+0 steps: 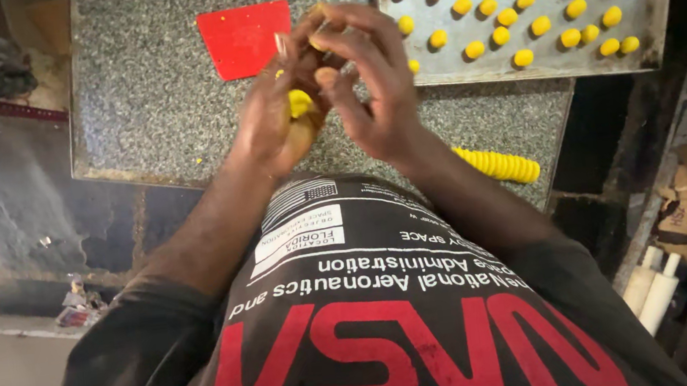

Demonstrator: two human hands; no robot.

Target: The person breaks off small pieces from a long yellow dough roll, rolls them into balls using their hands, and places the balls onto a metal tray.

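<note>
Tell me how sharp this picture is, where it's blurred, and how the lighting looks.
Head view: the left hand and right hand, pressed together around a yellow dough piece, are slightly motion-blurred. The speckled stone slab, red scraper and metal tray of yellow balls look sharper and evenly lit. The right edge and lower corners fall into deep shadow.

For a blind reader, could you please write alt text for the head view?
Seen from above, a person's left hand and right hand press a yellow dough piece between them over a speckled stone counter. A metal tray of small yellow balls lies beyond, a red scraper beside.
</note>
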